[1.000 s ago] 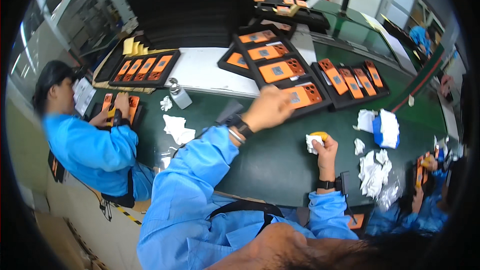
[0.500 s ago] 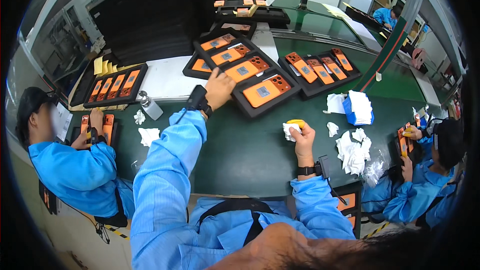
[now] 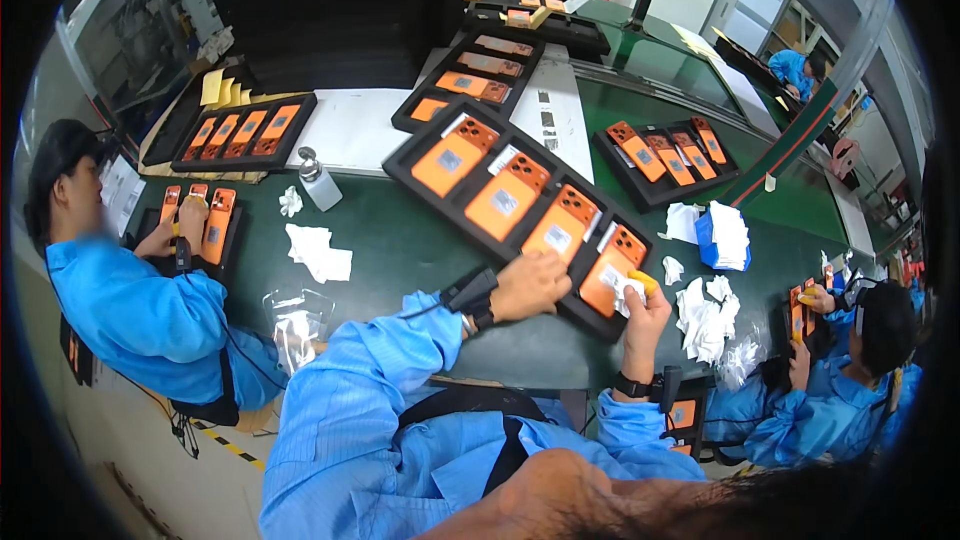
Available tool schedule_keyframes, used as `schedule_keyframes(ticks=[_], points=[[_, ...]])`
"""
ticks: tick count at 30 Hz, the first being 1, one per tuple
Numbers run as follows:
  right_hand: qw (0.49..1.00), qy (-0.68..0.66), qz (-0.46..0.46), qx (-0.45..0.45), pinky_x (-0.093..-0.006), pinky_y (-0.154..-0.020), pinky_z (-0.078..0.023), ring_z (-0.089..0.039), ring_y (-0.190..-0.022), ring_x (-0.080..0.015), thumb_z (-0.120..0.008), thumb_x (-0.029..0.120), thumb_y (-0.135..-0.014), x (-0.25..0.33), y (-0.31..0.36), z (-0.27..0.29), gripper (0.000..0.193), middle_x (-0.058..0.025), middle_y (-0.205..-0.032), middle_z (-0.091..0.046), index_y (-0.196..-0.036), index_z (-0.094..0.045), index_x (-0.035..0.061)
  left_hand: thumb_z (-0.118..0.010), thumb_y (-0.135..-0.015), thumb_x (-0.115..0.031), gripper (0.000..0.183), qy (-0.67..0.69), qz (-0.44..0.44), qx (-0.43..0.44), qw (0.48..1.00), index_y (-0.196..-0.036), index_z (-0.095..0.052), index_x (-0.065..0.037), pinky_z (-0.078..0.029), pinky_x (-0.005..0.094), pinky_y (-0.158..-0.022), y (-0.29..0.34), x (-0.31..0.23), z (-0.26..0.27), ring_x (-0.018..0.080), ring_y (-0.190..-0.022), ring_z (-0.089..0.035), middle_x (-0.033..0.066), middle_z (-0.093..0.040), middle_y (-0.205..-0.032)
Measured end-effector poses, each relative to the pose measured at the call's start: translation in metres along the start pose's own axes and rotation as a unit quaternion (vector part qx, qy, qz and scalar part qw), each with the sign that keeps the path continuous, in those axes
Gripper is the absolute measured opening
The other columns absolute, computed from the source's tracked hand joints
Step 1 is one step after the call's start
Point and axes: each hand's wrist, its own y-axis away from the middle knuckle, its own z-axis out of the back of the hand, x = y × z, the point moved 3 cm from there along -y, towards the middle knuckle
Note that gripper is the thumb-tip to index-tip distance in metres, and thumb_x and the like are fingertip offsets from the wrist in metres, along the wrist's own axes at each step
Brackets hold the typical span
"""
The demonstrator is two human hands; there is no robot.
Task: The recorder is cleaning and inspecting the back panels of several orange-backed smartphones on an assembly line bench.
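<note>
A black tray [image 3: 507, 127] holding several orange phones, each with a pale label, lies slanted in front of me. My left hand [image 3: 533, 286] grips its near edge, its fingers over the rim beside the lower end of the third phone [image 3: 562, 228]. My right hand [image 3: 645, 318] is at the tray's right end, pinching a crumpled white wipe [image 3: 622, 289] against the rightmost phone [image 3: 614, 270]. A yellow finger cot [image 3: 645, 282] shows on a fingertip of that hand.
Behind lie another phone tray [image 3: 470, 65] and one at the right [image 3: 665, 162]. A dispenser bottle [image 3: 320, 182] and wipes [image 3: 318, 253] are at the left; a blue wipe box [image 3: 722, 237] and used wipes [image 3: 707, 320] at the right. Co-workers [image 3: 150, 290] sit on both sides.
The tray has come off the others toward me and turned, with my left hand on its near edge. My right hand has moved right and brought the wipe onto the rightmost phone.
</note>
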Motion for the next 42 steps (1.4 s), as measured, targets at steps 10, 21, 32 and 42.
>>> schedule_keyframes(ticks=[10,21,32,42], points=[[0.991,0.107,-0.076,-0.012,-0.0233,-0.065,-0.049,-0.062,-0.073,-0.0086,-0.068,0.005,-0.089,-0.001,0.039,0.050,0.014,-0.0053,-0.085,-0.069,-0.100,-0.069,-0.0043,-0.079,-0.069,-0.031,0.034,0.071,0.070,0.045,0.994,-0.081,-0.057,-0.007,-0.049,0.0345,-0.077,0.016,-0.105,-0.036,0.0231,-0.089,-0.057,0.0057,-0.055,-0.088],[0.972,0.215,-0.063,0.064,-0.0251,-0.065,-0.048,-0.059,-0.073,-0.0088,-0.068,0.005,-0.085,0.016,0.052,0.045,0.013,-0.0033,-0.081,-0.067,-0.095,-0.068,-0.0028,-0.068,-0.087,-0.017,0.026,0.337,0.159,0.061,0.926,-0.106,-0.065,0.001,-0.050,0.0424,-0.086,0.045,-0.128,0.000,0.0345,-0.096,-0.062,0.0157,-0.065,-0.096],[0.990,0.109,-0.091,0.006,-0.0254,-0.069,-0.051,-0.063,-0.077,-0.0087,-0.068,0.007,-0.089,0.018,0.055,0.046,0.015,-0.0048,-0.088,-0.070,-0.099,-0.068,-0.0047,-0.069,-0.087,-0.008,0.011,0.324,0.272,-0.025,0.906,-0.095,-0.071,-0.001,-0.053,0.0321,-0.064,0.095,-0.088,0.042,0.0242,-0.076,-0.068,0.0119,-0.069,-0.087],[0.759,0.617,0.205,0.007,-0.0472,-0.074,-0.045,-0.058,-0.089,-0.0383,-0.068,0.014,-0.082,0.017,0.011,0.070,0.026,-0.0150,-0.093,-0.063,-0.106,-0.067,0.0025,-0.067,-0.087,-0.007,0.014,0.243,0.229,-0.018,0.942,-0.101,-0.070,-0.003,-0.053,0.0330,-0.065,0.100,-0.080,0.043,0.0241,-0.077,-0.068,0.0102,-0.069,-0.089]])
